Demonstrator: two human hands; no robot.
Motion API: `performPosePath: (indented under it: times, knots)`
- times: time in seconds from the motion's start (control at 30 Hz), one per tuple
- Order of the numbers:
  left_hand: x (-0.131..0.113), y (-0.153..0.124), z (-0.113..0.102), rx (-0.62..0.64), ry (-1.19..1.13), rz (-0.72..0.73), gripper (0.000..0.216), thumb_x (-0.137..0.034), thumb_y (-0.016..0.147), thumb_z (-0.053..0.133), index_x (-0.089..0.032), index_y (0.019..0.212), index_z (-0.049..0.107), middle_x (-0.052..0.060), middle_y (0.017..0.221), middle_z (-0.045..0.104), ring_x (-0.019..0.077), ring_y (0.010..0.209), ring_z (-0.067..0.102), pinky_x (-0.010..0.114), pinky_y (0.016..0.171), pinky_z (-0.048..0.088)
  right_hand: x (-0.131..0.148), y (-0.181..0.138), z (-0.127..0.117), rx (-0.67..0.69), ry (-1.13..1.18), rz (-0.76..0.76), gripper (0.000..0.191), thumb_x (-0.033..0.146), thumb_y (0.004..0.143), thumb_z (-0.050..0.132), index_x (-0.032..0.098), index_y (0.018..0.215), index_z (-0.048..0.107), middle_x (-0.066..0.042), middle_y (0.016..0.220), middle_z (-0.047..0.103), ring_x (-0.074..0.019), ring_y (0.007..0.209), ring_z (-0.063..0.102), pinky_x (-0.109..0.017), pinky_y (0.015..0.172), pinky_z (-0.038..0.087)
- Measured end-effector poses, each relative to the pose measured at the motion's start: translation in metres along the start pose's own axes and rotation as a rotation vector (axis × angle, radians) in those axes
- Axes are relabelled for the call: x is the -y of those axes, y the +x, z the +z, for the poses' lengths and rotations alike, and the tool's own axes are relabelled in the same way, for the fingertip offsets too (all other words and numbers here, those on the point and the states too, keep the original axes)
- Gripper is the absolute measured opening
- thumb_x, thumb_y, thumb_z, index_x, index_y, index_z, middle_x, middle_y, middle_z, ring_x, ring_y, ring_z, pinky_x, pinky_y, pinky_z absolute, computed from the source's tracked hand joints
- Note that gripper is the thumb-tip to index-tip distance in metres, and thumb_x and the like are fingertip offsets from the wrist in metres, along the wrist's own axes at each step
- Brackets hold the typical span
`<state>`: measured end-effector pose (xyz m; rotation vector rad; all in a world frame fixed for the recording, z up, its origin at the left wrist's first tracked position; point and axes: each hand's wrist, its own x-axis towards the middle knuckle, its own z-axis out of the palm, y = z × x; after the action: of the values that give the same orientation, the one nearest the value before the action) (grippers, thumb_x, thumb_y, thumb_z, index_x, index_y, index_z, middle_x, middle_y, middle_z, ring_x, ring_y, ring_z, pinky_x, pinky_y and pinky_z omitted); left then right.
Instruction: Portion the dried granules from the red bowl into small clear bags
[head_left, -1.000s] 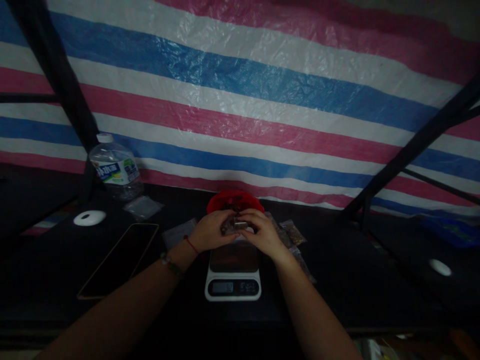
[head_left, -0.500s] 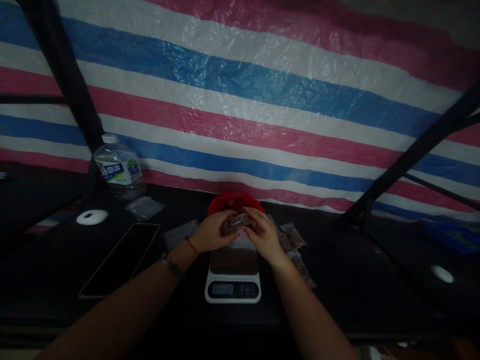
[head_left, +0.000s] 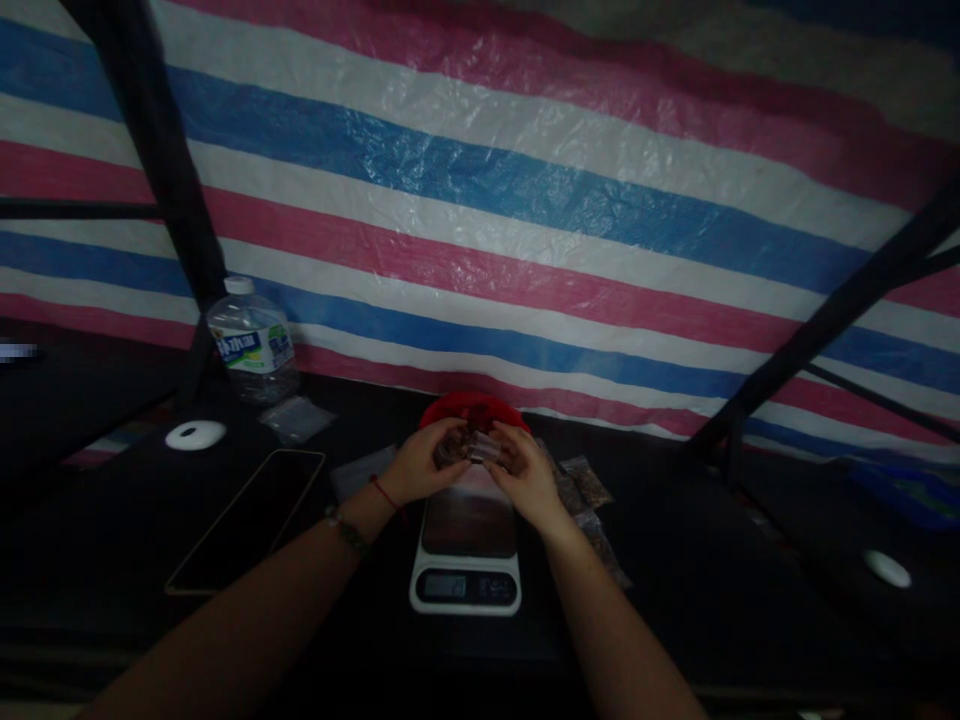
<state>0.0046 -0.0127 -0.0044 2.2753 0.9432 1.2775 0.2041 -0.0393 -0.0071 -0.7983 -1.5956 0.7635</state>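
Note:
Between my two hands, above the back of a white kitchen scale [head_left: 465, 605], is a small clear zip bag [head_left: 484, 447] with brown bits in it. My left hand [head_left: 424, 462] curls its fingers and thumb on the bag's left side. On the other side, my right hand [head_left: 531, 482] pinches it with thumb and fingertips. Just behind the hands stands a red bowl [head_left: 436, 408], its contents dark and partly hidden. The scale's display is too dim to read. Several filled small bags [head_left: 590, 482] lie right of my right hand, and a flat clear bag [head_left: 360, 474] lies left of the scale.
A phone [head_left: 244, 525] lies at left, near a white oval object [head_left: 195, 435]. Behind them are a clear plastic bottle [head_left: 255, 345] and another clear bag [head_left: 298, 418]. A striped plastic sheet [head_left: 480, 235] hangs behind the black table [head_left: 697, 600]; a blue tray [head_left: 904, 492] sits far right.
The view has shifted slightly. My hands stay over the scale with the bag, whose angle has altered a little; more brown bits show near my left fingers.

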Motion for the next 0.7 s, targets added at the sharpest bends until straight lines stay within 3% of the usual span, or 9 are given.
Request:
performPosePath:
  times: [0.17, 0.33, 0.4, 0.5, 0.6, 0.7]
  knots:
    - [0.011, 0.000, 0.001, -0.079, -0.125, -0.104, 0.048, -0.034, 0.075, 0.063, -0.017, 0.119, 0.053, 0.009, 0.104, 0.065, 0.0220, 0.094, 0.064, 0.037, 0.085, 0.051, -0.001, 0.003, 0.001, -0.010, 0.186, 0.087, 0.054, 0.029, 0.072, 0.071, 0.025, 0.123, 0.055, -0.010, 0.126, 0.053, -0.0212, 0.109, 0.060, -0.039, 0.094, 0.051]
    - [0.024, 0.004, 0.003, -0.359, -0.444, -0.287, 0.043, -0.039, 0.075, 0.062, -0.017, 0.111, 0.056, 0.007, 0.097, 0.066, 0.0191, 0.088, 0.063, 0.034, 0.081, 0.051, -0.004, 0.000, -0.001, 0.127, 0.218, 0.218, 0.068, 0.030, 0.078, 0.065, 0.026, 0.141, 0.037, -0.010, 0.126, 0.056, -0.0205, 0.113, 0.058, -0.042, 0.096, 0.049]
    - [0.028, 0.008, 0.002, -0.484, -0.663, -0.390, 0.044, -0.039, 0.074, 0.063, -0.017, 0.111, 0.056, 0.005, 0.089, 0.065, 0.0156, 0.076, 0.063, 0.029, 0.071, 0.052, -0.004, -0.001, -0.003, 0.195, 0.155, 0.218, 0.074, 0.025, 0.077, 0.064, 0.027, 0.143, 0.032, -0.009, 0.122, 0.058, -0.0178, 0.107, 0.061, -0.037, 0.091, 0.050]
    - [0.033, 0.012, -0.005, -0.649, -0.908, -0.538, 0.042, -0.039, 0.074, 0.061, -0.017, 0.109, 0.055, 0.000, 0.079, 0.062, 0.0098, 0.058, 0.057, 0.022, 0.053, 0.046, -0.003, -0.002, -0.006, 0.291, -0.080, 0.154, 0.063, 0.015, 0.071, 0.064, 0.024, 0.132, 0.049, -0.007, 0.119, 0.060, -0.0174, 0.107, 0.060, -0.035, 0.095, 0.047]
    - [0.038, 0.013, -0.013, -0.755, -0.896, -0.577, 0.039, -0.037, 0.073, 0.063, -0.018, 0.106, 0.056, -0.003, 0.073, 0.059, 0.0057, 0.047, 0.049, 0.018, 0.043, 0.038, -0.001, -0.002, -0.009, 0.375, -0.322, 0.131, 0.044, 0.013, 0.069, 0.065, 0.019, 0.112, 0.063, -0.008, 0.116, 0.063, -0.0197, 0.110, 0.058, -0.038, 0.101, 0.042]
    - [0.040, 0.010, -0.012, -0.692, -0.751, -0.555, 0.043, -0.038, 0.074, 0.063, -0.020, 0.112, 0.054, -0.009, 0.057, 0.050, 0.0041, 0.036, 0.036, 0.017, 0.036, 0.029, 0.007, -0.003, -0.011, 0.466, -0.449, 0.156, 0.049, 0.016, 0.068, 0.069, 0.018, 0.116, 0.061, -0.009, 0.119, 0.062, -0.0221, 0.112, 0.056, -0.041, 0.102, 0.040]
